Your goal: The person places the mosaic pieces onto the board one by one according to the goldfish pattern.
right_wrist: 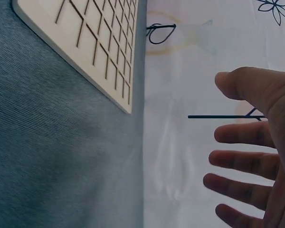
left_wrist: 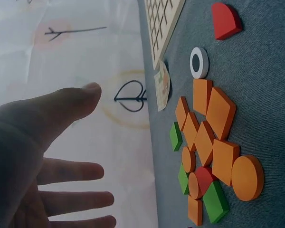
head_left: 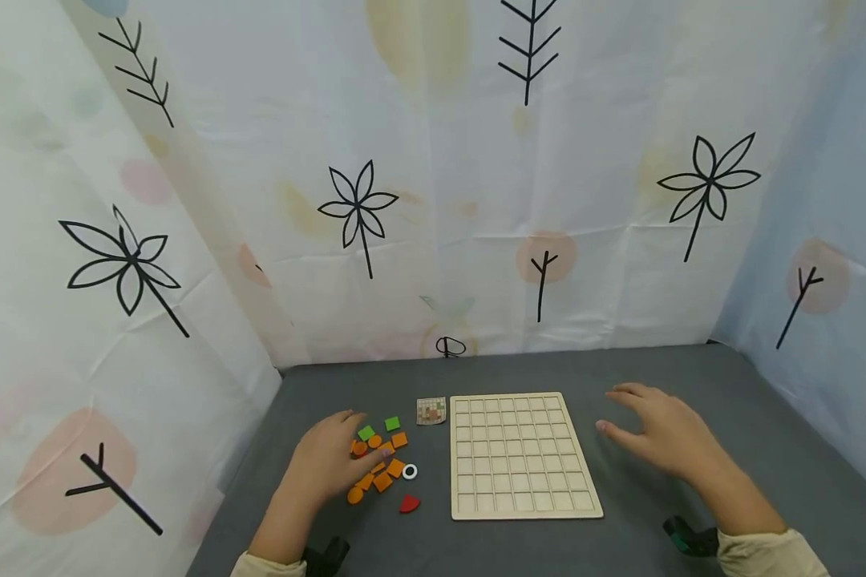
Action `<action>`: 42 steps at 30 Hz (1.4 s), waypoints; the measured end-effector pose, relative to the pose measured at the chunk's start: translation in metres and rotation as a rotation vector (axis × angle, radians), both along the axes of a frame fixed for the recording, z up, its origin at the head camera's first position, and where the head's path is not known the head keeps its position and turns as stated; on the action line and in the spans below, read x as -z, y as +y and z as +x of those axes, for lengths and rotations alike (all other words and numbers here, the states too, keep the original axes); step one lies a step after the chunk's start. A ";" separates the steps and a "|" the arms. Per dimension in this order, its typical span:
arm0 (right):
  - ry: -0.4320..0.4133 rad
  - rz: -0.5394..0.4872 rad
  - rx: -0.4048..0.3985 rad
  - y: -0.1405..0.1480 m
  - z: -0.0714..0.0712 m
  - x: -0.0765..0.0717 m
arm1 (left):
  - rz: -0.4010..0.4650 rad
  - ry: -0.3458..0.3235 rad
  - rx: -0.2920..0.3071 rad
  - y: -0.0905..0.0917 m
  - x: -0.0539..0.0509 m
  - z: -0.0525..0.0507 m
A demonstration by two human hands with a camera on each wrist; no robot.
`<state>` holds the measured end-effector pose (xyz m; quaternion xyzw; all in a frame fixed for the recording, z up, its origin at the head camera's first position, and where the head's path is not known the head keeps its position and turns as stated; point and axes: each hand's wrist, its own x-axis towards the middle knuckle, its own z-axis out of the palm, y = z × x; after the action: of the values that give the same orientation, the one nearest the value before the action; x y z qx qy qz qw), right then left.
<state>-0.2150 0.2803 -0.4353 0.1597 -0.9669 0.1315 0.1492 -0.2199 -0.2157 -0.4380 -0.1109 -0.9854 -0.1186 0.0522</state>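
My left hand (head_left: 326, 458) hovers with spread fingers over the left side of a group of small pieces, holding nothing. Among them are orange squares (left_wrist: 223, 161), orange discs (left_wrist: 247, 177) and green pieces (left_wrist: 215, 201). A white ring (head_left: 410, 471) and a red quarter-round piece (head_left: 409, 504) lie at the group's right side. To the right of the pieces, a pale wooden grid board (head_left: 517, 455) lies flat. My right hand (head_left: 660, 429) is beyond the board's right edge, fingers apart and empty; the right wrist view shows the hand (right_wrist: 256, 152) away from the board (right_wrist: 92, 42).
A small patterned card (head_left: 430, 411) lies beside the board's upper left corner. The grey table (head_left: 520, 549) is bordered at the back and sides by a white patterned curtain (head_left: 433, 264).
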 end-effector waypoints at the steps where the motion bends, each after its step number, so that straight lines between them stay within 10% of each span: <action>1: 0.000 -0.016 -0.012 -0.001 0.000 0.002 | 0.019 -0.004 -0.005 -0.001 0.001 0.000; 21: -0.209 -0.168 -0.128 -0.027 0.010 0.062 | 0.418 -0.109 -0.208 -0.068 0.037 -0.026; 42: -0.352 -0.261 -0.152 -0.028 0.012 0.076 | 0.428 -0.102 -0.214 -0.071 0.059 -0.030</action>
<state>-0.2027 0.2522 -0.5115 0.1859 -0.9381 0.2920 -0.0129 -0.2502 -0.2870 -0.4972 0.0139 -0.9452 -0.3239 0.0372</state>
